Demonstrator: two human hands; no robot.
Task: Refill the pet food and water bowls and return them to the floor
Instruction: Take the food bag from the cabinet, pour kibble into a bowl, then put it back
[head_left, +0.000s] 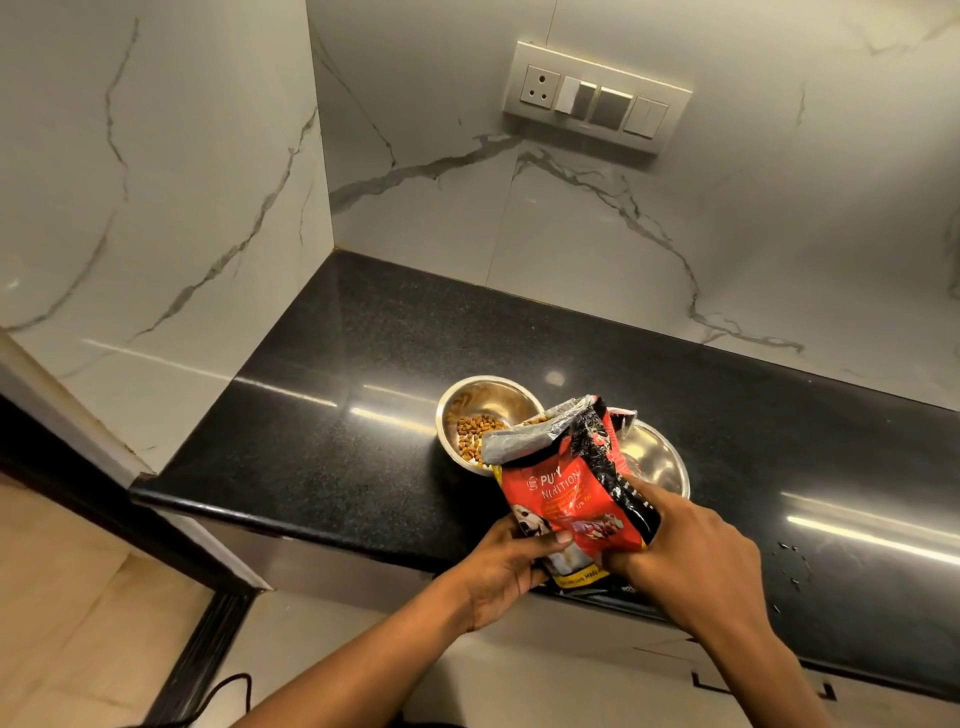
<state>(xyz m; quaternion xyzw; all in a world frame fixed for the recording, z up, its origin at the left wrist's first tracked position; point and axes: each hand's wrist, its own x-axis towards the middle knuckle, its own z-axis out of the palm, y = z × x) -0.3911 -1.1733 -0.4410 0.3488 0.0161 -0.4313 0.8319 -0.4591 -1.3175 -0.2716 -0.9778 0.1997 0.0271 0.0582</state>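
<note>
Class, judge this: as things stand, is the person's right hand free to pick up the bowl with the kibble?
Probably not yet. The right hand is gripping the food bag, which also overhangs the kibble bowl.

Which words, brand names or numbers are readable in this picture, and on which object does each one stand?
"NUTRITION": white letters on the red food bag.
"PU?Y": the line above on the same bag; a crease hides the middle.
Small round logo, orange lines and yellow bottom strip on the bag: too small or blurred.
Switch panel: no text.
</note>
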